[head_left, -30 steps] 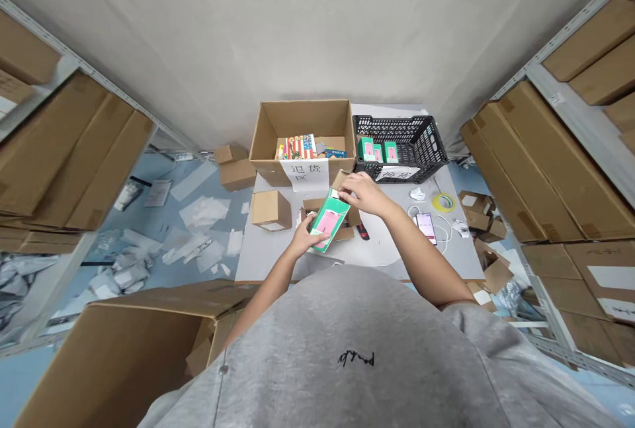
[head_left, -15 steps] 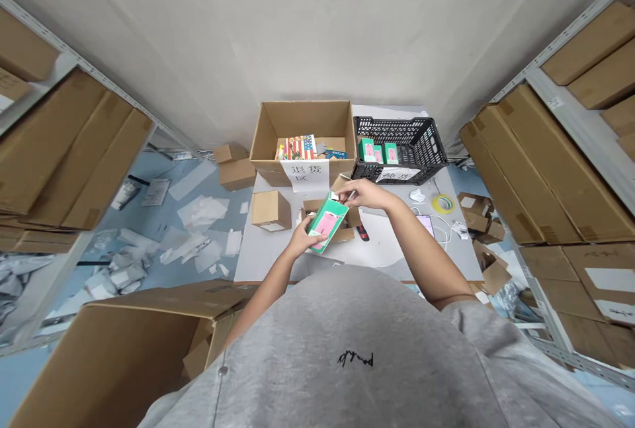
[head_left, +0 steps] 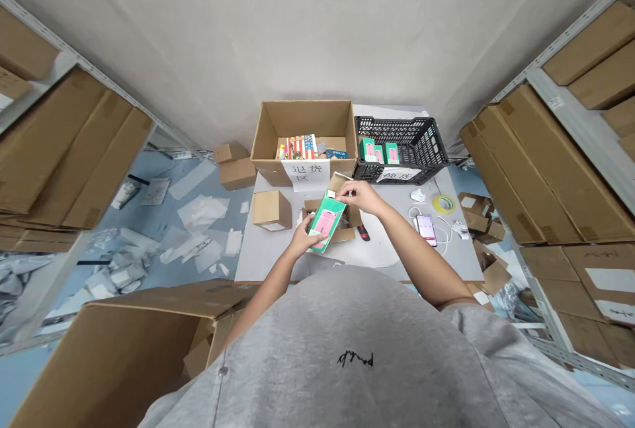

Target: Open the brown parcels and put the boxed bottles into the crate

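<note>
A green and pink product box (head_left: 325, 222) is held over the grey table (head_left: 391, 253). My left hand (head_left: 303, 238) grips its lower end from the left. At the box's upper end my right hand (head_left: 361, 194) pinches the white end flap between thumb and fingers. Just behind the held box lies a small open cardboard box (head_left: 351, 215) on the table.
A large open carton (head_left: 303, 129) with colourful items and a paper label stands at the table's back, beside a black plastic crate (head_left: 399, 142) holding green boxes. A small shut box (head_left: 270, 209), a phone (head_left: 426, 228) and a tape roll (head_left: 443, 202) lie nearby. Shelves of cartons flank both sides.
My right hand has shifted from resting over the box's top to pinching its end flap. The box has turned a little more upright in my left hand.
</note>
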